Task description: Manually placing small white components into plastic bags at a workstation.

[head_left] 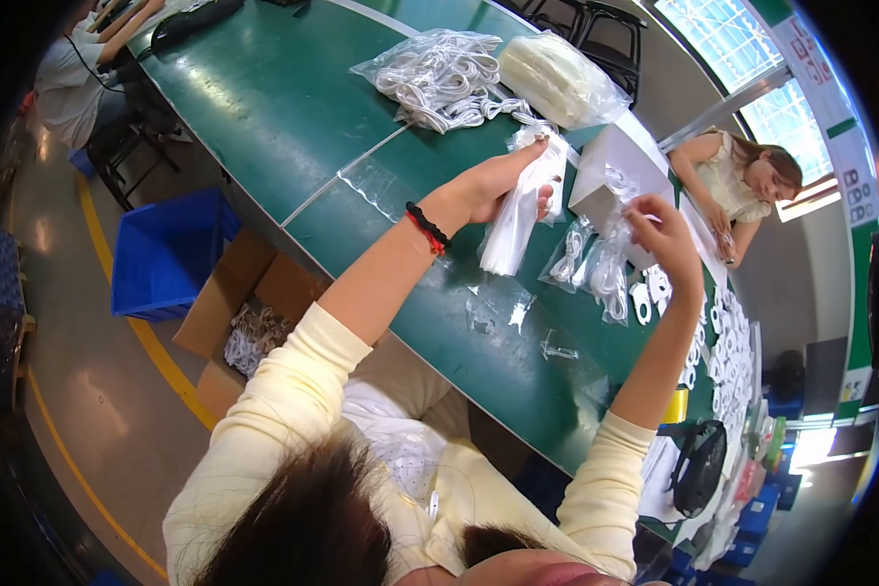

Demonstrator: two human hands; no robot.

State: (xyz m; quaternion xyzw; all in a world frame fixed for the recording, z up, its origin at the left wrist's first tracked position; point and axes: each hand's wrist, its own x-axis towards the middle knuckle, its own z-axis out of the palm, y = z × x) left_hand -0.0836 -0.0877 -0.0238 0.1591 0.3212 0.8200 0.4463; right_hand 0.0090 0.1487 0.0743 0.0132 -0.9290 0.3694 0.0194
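Note:
My left hand (503, 188) is wrapped round a long sheaf of clear plastic bags (514, 227), held slantwise above the green table. At the mouth of an open white box (596, 184), the fingers of my right hand (666, 239) are pinched together by the top of a clear bag with a coiled white cable (609, 278) in it. Another bagged white cable (568, 256) lies just left of that one. My right fingers partly cover the bag's upper edge.
A big clear bag of coiled white cables (439, 78) and a wrapped pale bundle (562, 78) lie at the far side. Flat white parts (728, 352) spread at right. Left of the table are a blue crate (166, 259) and an open carton (230, 288). Another person (732, 186) sits opposite.

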